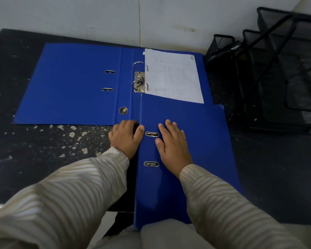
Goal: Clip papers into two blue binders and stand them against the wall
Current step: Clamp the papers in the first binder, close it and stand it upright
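We have two binders on the dark desk [43,144]: the closed binder [178,159] lies flat at the near edge, its far end overlapping the open binder [70,83], which is spread cover-up toward the wall [97,15] with a sheet of paper [172,76] threaded on its ring mechanism [139,81]. Our left hand [126,139] curls round the spine edge of the closed binder, thumb on the cover and the other fingers [126,124] bent over the edge, so it holds that edge. Our right hand [172,144] lies flat and spread on the cover, gripping nothing, just right of the two metal slots [152,134]. We judge this binder stiff-boarded and fairly light, with a smooth cover that could slide under a flat palm; its near end overhangs the desk toward our lap, so it may tip if released. The spine is the firm part to take, with the other hand pinching the open long edge so the covers stay together when we raise it upright. To the right a black mesh organizer [276,69] crowds the wall, leaving free wall further left.
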A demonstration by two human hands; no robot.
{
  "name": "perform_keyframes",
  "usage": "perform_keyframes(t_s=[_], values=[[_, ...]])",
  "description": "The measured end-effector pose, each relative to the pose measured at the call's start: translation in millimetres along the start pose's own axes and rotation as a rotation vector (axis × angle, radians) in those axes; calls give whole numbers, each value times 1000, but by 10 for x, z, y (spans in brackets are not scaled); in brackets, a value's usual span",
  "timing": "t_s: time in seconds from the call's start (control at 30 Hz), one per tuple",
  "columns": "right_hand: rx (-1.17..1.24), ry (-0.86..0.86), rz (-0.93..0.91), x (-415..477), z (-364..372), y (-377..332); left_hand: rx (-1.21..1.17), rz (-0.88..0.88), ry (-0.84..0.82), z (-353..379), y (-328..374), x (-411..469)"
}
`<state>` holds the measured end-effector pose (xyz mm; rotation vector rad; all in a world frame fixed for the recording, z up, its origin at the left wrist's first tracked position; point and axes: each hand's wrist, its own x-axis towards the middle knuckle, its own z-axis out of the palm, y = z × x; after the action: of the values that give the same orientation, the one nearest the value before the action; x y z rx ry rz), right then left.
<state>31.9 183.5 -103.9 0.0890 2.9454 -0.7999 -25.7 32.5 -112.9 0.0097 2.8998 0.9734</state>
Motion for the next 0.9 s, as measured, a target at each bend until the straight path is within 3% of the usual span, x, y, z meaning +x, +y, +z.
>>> perform_keyframes(t_s=[0.2,0.43,0.77,0.9], values=[[7,87,15,-665,128,-129,-132,-94,-41,-4,31,-88],[-25,47,58,-956,201,-231,-441,-168,-49,28,174,-496],[-37,79,66,-957,291,-229,-100,-172,19,105,199,-512],[-32,68,66,-950,277,-231,-95,-174,15,78,220,-523]])
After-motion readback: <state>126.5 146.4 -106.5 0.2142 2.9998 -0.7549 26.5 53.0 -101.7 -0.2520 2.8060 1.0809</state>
